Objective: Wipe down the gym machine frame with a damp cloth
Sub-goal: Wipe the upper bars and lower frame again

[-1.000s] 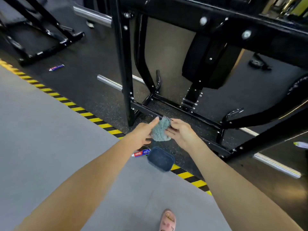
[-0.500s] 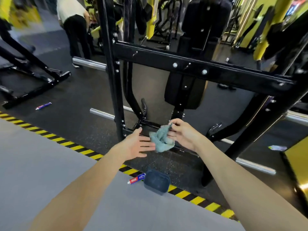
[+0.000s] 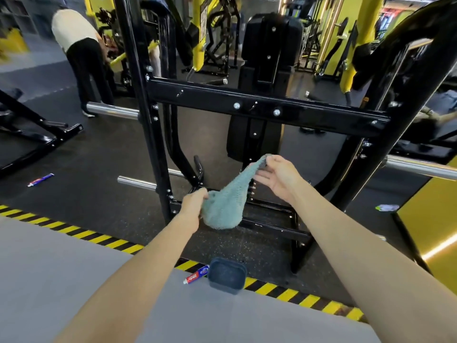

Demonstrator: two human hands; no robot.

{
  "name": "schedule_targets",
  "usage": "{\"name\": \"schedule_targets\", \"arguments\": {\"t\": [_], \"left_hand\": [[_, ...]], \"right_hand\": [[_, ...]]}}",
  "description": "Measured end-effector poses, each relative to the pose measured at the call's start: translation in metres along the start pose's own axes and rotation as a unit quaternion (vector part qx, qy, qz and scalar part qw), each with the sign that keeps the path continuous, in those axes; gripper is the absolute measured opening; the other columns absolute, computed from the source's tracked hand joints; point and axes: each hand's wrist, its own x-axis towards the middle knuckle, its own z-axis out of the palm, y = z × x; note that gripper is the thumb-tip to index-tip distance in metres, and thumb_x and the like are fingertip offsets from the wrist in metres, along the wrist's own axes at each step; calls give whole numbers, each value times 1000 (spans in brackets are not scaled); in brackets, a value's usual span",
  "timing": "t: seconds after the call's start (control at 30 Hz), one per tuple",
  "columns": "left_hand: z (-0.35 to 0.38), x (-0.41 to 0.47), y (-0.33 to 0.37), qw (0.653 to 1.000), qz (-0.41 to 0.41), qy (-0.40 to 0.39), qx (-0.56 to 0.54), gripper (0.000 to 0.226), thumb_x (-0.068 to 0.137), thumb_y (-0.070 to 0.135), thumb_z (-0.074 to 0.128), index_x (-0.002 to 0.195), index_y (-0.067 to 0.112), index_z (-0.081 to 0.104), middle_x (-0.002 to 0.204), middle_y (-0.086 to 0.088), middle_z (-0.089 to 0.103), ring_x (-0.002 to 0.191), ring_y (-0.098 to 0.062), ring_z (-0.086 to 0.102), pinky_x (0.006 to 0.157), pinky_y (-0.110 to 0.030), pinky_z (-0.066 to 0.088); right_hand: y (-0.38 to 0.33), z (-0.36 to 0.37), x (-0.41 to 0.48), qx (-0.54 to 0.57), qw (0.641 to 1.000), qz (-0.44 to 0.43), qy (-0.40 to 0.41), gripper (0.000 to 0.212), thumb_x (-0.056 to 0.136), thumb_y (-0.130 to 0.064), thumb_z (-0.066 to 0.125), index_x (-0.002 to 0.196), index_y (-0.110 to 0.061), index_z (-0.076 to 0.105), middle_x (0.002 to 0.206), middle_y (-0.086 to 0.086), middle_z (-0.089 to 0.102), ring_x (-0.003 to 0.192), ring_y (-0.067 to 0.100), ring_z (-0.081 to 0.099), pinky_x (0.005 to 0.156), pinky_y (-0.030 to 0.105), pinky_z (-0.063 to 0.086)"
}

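Forearms are seen reaching in from the bottom edge over a grey mat [image 3: 49, 268]. Striped tape [image 3: 111, 240] is laid diagonally across the lower half. On that line, at lower centre, a blue tub [image 3: 227, 276] is set, with a tube [image 3: 196, 277] lying just beside its left wall.

Above the tub, at centre frame, a teal cloth [image 3: 225, 206] is held stretched between both hands, in the air in front of the frame [image 3: 272, 110]. Its lower end is gripped in the curled fingers of the left hand [image 3: 195, 201]. Its upper corner is pinched between the thumb and fingertips of the right hand [image 3: 277, 177], whose palm is turned upward. The middle of the cloth sags in a pouch to the right of the left hand.

Behind the cloth, an upright [image 3: 148, 134] is seen at centre left, a bolted crossbar [image 3: 321, 117] across mid-frame, and base rails [image 3: 272, 229] near the floor. A black pad [image 3: 254, 139] is hung behind the crossbar.

A chrome bar [image 3: 111, 110] is seen left of the upright, and a second tube [image 3: 40, 179] is left on the dark floor at mid left. At upper left a person [image 3: 81, 53] is bent forward, and yellow machines [image 3: 197, 33] are ranged along the top.
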Motion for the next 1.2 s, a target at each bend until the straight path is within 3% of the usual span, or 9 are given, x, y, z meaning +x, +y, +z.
{"name": "schedule_targets", "arguments": {"t": [0.1, 0.2, 0.33, 0.47, 0.67, 0.83, 0.93, 1.07, 1.2], "left_hand": [[-11, 3, 15, 994, -1, -65, -90, 21, 85, 2, 42, 95, 1, 61, 104, -16, 65, 91, -30, 64, 71, -35, 54], [0, -6, 28, 989, 26, -128, -75, 31, 83, -13, 40, 110, -5, 54, 113, -21, 56, 95, -30, 61, 69, -36, 57], [10, -15, 39, 987, 100, -83, 95, 54, 75, -16, 44, 116, 16, 56, 111, -14, 50, 91, -27, 56, 72, -35, 52], [0, -18, 57, 963, 125, -117, 208, 61, 75, -12, 45, 110, 33, 66, 119, -10, 56, 100, -29, 60, 87, -40, 52], [-12, -23, 67, 968, 143, -26, 203, 22, 85, 0, 63, 100, 13, 73, 95, -4, 68, 81, -11, 60, 67, -21, 51], [-22, -9, 65, 967, 172, 26, 184, 26, 84, -6, 63, 102, 9, 73, 96, -7, 68, 89, -17, 60, 69, -22, 50], [-27, -2, 69, 944, 203, 60, 254, 34, 82, -8, 64, 111, 9, 71, 89, -4, 65, 80, -18, 57, 76, -26, 50], [-33, -1, 79, 910, 217, 75, 345, 35, 81, -9, 64, 105, 15, 72, 84, -6, 62, 53, -15, 46, 40, -15, 36], [-27, -10, 93, 965, 184, 48, 180, 18, 78, 3, 74, 95, 8, 72, 99, -10, 70, 90, -19, 61, 74, -22, 47]], "right_hand": [[4, -29, 1, 137, 990, 11, 36, 56, 103, -40, 36, 149, -9, 28, 145, 27, 40, 130, 36, 47, 108, 49, 38], [46, -33, -9, 53, 985, 165, -5, 91, 87, -74, 34, 152, -12, 20, 150, 19, 36, 132, 35, 45, 112, 53, 30], [81, -5, -6, 36, 985, 169, 14, 30, 99, -23, 52, 124, -7, 53, 122, 10, 56, 101, 19, 59, 85, 31, 47], [75, -4, 0, -53, 986, 126, 95, 27, 96, 5, 45, 109, -7, 65, 94, 11, 63, 86, 24, 60, 76, 37, 52], [66, -12, 1, -80, 979, 116, 147, 22, 99, 1, 43, 111, -5, 61, 109, 16, 60, 88, 29, 64, 69, 40, 54], [41, -5, 5, -208, 970, 125, 25, 32, 86, 10, 62, 118, 4, 62, 117, 16, 62, 114, 28, 57, 96, 35, 48], [27, -3, 6, -394, 916, 77, 7, 38, 82, 16, 63, 118, 3, 65, 118, 14, 63, 112, 25, 60, 101, 33, 48], [1, 3, 4, -532, 846, 15, 37, 28, 85, 0, 69, 112, 0, 70, 111, 7, 66, 113, 17, 59, 96, 24, 46], [-19, 7, 6, -557, 828, -35, 57, 25, 89, 7, 59, 112, 5, 68, 120, 15, 65, 114, 23, 60, 94, 27, 47]]}}
